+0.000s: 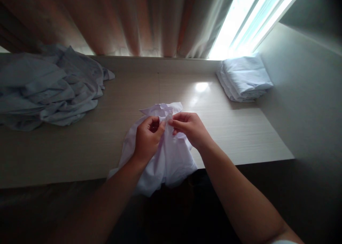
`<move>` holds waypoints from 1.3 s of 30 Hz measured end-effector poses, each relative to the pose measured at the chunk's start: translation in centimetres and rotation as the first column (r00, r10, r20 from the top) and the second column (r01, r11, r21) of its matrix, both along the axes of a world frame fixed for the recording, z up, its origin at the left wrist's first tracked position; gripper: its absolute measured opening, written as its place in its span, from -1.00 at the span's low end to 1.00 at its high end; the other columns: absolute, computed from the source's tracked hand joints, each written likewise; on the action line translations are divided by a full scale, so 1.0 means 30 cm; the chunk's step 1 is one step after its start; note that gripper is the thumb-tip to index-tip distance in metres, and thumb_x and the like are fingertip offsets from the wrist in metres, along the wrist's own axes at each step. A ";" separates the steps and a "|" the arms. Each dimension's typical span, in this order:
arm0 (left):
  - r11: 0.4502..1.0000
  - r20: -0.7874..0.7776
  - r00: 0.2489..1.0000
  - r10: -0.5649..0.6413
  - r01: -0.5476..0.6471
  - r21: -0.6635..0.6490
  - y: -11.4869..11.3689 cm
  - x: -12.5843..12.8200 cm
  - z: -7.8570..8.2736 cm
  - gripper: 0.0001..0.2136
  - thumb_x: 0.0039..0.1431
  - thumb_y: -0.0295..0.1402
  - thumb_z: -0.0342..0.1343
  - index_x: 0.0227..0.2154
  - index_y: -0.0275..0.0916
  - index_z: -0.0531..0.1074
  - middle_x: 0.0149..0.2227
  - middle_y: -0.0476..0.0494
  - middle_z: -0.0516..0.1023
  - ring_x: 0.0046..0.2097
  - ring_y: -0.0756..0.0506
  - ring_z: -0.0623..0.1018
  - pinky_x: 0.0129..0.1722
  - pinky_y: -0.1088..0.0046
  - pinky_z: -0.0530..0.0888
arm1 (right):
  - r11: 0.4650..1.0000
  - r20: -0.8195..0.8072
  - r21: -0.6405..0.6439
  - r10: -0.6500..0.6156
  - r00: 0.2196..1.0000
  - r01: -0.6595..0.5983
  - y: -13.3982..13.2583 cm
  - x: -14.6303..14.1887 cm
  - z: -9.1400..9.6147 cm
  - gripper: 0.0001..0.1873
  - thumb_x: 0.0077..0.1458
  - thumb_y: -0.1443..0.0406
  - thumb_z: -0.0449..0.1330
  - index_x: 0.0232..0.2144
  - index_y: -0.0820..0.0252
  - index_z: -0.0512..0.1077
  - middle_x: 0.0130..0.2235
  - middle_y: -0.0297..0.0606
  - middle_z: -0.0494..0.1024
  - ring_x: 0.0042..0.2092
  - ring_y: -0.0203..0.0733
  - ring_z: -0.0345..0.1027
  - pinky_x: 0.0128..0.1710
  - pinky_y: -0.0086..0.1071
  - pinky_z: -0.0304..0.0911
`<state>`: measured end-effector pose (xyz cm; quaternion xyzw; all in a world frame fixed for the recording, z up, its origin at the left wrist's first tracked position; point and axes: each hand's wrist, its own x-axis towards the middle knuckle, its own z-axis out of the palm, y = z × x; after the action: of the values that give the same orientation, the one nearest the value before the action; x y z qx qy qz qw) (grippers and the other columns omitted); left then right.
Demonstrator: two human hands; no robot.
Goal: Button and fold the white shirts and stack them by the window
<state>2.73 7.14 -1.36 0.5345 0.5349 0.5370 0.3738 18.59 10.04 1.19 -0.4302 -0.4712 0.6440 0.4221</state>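
Note:
A white shirt (173,154) with its collar (160,110) toward the window lies bunched at the front edge of the surface, its lower part hanging over. My left hand (149,135) pinches the cloth just below the collar between thumb and fingers. From the other side, my right hand (188,126) is closed on the shirt's front edge near the same spot, fingertips almost meeting the left thumb. Any button between the fingertips is too small to make out.
A loose heap of white cloth (50,87) covers the left of the pale wooden surface (128,90). A folded white stack (244,78) sits at the back right, beside the wall (307,94). Behind hang brown curtains (128,23) and a bright window (245,19).

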 end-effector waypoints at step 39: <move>0.997 0.006 1.000 -0.013 0.014 -0.073 0.001 -0.001 0.042 -0.85 0.08 -0.27 0.28 -0.40 -0.26 0.54 -0.43 -0.03 0.55 -0.41 0.01 0.49 -0.39 0.52 0.42 | 0.913 0.382 0.406 -0.217 0.898 0.048 -0.023 -0.028 -0.030 -0.87 0.05 0.24 0.28 -0.43 0.20 0.56 -0.43 -0.27 0.60 -0.39 -0.26 0.42 -0.37 -0.37 0.26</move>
<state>2.71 7.16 -0.12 0.5226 0.5495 0.5160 0.3983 17.75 9.36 0.30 -0.4981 -0.6374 0.3999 0.4310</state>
